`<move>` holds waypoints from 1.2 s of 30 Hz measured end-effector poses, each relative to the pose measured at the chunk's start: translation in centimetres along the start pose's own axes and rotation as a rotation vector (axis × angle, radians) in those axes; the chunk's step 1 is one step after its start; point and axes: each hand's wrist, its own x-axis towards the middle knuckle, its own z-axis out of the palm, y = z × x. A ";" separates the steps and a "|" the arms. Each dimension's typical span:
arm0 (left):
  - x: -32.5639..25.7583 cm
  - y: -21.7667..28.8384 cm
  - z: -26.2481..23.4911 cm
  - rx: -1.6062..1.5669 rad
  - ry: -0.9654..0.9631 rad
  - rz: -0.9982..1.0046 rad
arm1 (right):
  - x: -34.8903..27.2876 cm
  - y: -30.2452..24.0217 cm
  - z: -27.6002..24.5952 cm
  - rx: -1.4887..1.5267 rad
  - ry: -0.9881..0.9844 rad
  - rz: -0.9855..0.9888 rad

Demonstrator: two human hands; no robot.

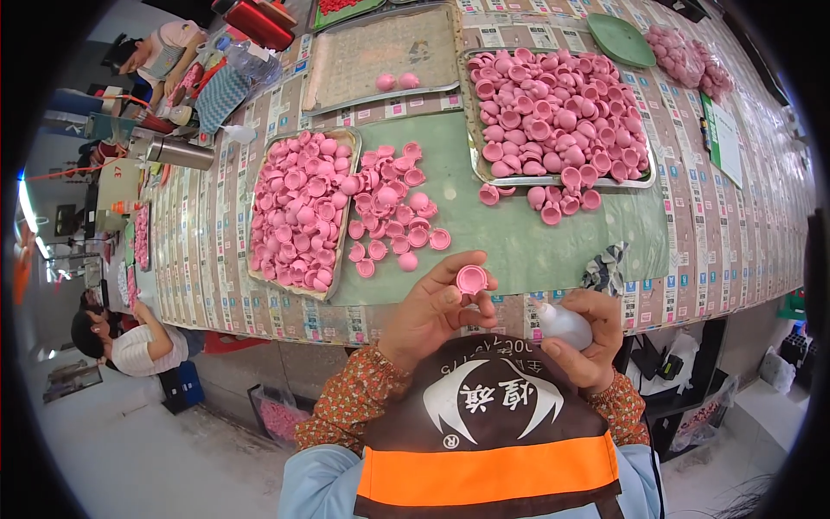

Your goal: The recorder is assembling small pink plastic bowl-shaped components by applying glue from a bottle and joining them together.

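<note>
Between the fingertips of my left hand (432,311) is a pink half-shell (471,279), its hollow, rimmed side showing. My right hand (596,333) is wrapped round a small white squeeze bottle (566,326), whose nozzle points up and left toward the half-shell but stays apart from it. Both hands are at the table's near edge. Just beyond them lies a green mat (484,233), with a loose heap of pink half-shells (393,203) on its left part. A crumpled dark-and-white cloth or paper (606,268) rests beyond my right hand.
Metal trays heaped with pink half-shells stand left (298,208) and far right (553,112). A third tray (380,52) at the back holds two pink balls. A green plate (621,40), bagged pink pieces (683,56) and a steel flask (180,153) also stand there. Other people sit at the left.
</note>
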 end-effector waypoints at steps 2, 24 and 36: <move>0.1 -0.3 0.2 -0.041 -0.005 -0.040 | 0.6 -0.3 0.0 0.000 -0.031 -0.011; -0.3 -1.7 0.8 -0.020 0.046 -0.208 | 2.3 -1.7 0.4 -0.199 -0.183 -0.061; -0.4 -1.6 0.7 0.014 0.066 -0.211 | 2.7 -2.0 0.0 -0.187 -0.233 -0.033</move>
